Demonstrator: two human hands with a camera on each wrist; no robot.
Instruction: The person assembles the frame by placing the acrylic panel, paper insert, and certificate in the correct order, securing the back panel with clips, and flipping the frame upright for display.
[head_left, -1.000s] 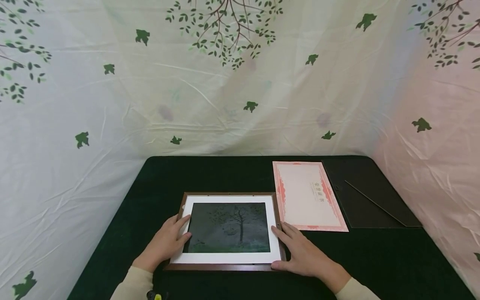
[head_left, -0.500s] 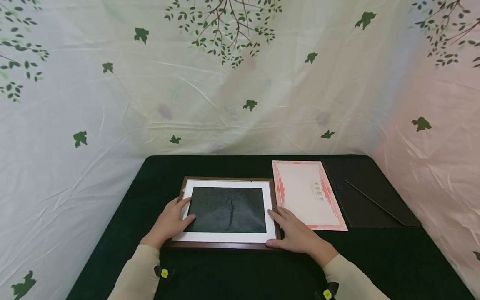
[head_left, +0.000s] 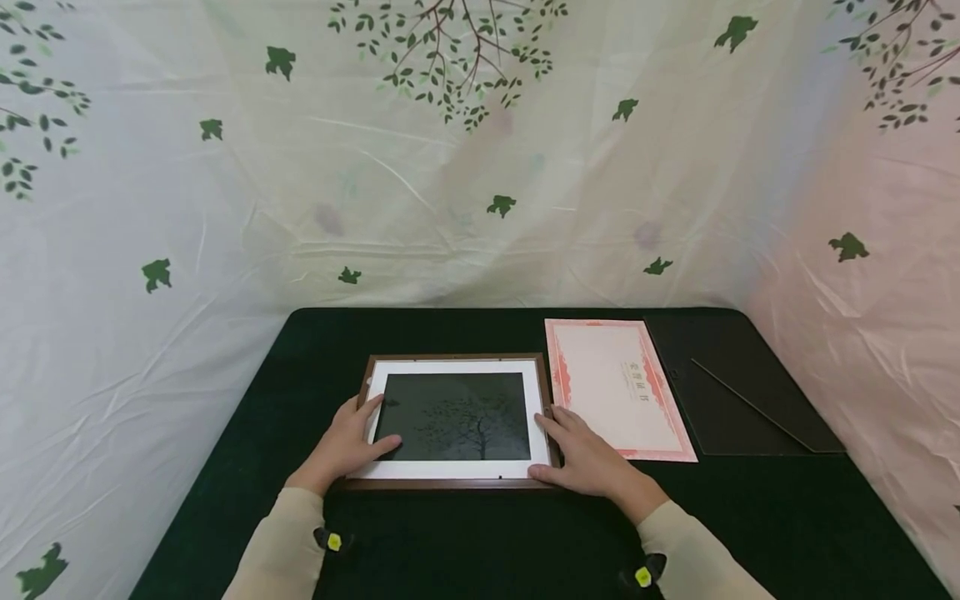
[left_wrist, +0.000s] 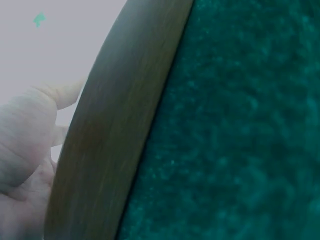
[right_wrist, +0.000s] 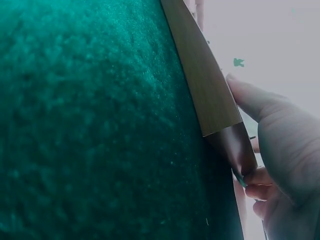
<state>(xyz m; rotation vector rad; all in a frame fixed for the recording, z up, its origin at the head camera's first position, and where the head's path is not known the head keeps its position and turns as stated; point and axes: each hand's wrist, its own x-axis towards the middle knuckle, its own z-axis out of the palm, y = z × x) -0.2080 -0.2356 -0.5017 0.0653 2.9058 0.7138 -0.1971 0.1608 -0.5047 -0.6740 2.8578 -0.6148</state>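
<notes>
Pale curtain (head_left: 465, 267) with leaf and bird prints forms the backdrop. Before it: table (head_left: 450, 542), dark green cloth, nap visible. Brown picture frame (head_left: 450, 484) lies on the cloth near table centre, between the hands; inside it, white mat (head_left: 450, 469) around a dark pane (head_left: 450, 417) showing a reflected tree. Far right: black board (head_left: 750, 379), flat. Pink-bordered sheet (head_left: 607, 392) sits between frame and board; I cannot tell whether it overlaps the board. Right hand (head_left: 592, 458) grips the frame's right side, thumb over the near rim, fingertips curled at the corner. Left hand (head_left: 341, 446) clasps the left side, thumb on the pane, index on the mat, remaining fingers largely hidden. Thin pale strip (head_left: 750, 404) slants across the board. Yellow tag (head_left: 333, 542) at the left wrist, matching one at the right.
</notes>
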